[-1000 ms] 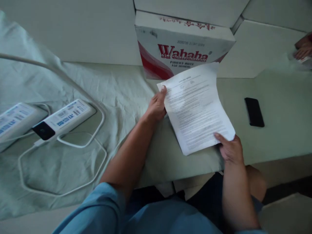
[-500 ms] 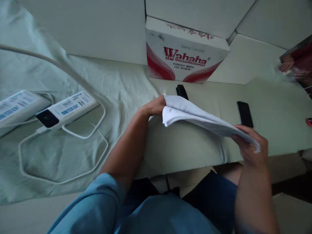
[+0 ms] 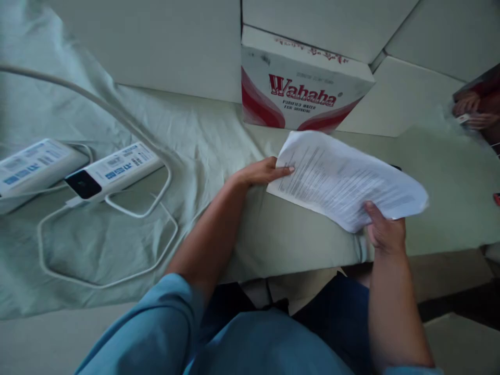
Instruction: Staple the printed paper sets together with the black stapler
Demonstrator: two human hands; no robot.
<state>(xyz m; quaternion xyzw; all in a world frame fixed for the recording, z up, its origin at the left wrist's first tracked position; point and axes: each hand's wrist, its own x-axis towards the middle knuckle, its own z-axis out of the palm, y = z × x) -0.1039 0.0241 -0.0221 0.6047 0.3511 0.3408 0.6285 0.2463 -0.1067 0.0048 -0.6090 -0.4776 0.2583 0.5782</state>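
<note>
2 hands (image 3: 385,233) grip thin, curling printed paper sheets (image 3: 347,179).

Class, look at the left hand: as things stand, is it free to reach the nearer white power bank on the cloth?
Probably not at once. The left hand rests on the edge of the printed papers, which the right hand grips. Nothing but bare cloth lies between it and the power bank.

The printed sheets (image 3: 344,179) hide most of a dark object (image 3: 395,167) — their small text blurred.
</note>
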